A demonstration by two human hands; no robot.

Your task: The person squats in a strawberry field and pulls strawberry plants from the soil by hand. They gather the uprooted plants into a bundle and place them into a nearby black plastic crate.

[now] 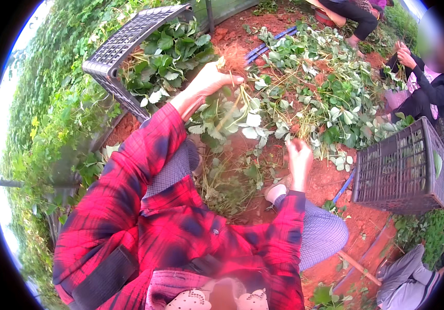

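My left hand (pixel 220 77), at the end of a red plaid sleeve, grips a bunch of strawberry plants; its reddish roots (pixel 234 58) stick up past the fingers and its leaves (pixel 251 120) hang below. My right hand (pixel 299 153) is lower and to the right, beside the plant pile, with its fingers curled; blur hides whether anything is between them. A large pile of uprooted leafy plants (pixel 338 91) spreads over the red soil in front of me. Loose stems and leaves (pixel 226 182) lie between my legs.
A tilted black plastic crate (pixel 133 35) with leafy plants stands at the upper left. Another crate (pixel 396 170) stands at the right. Blue strips (pixel 270 44) lie at the pile's far edge. A wooden handle (pixel 359 267) lies lower right. Other people sit at the right and top.
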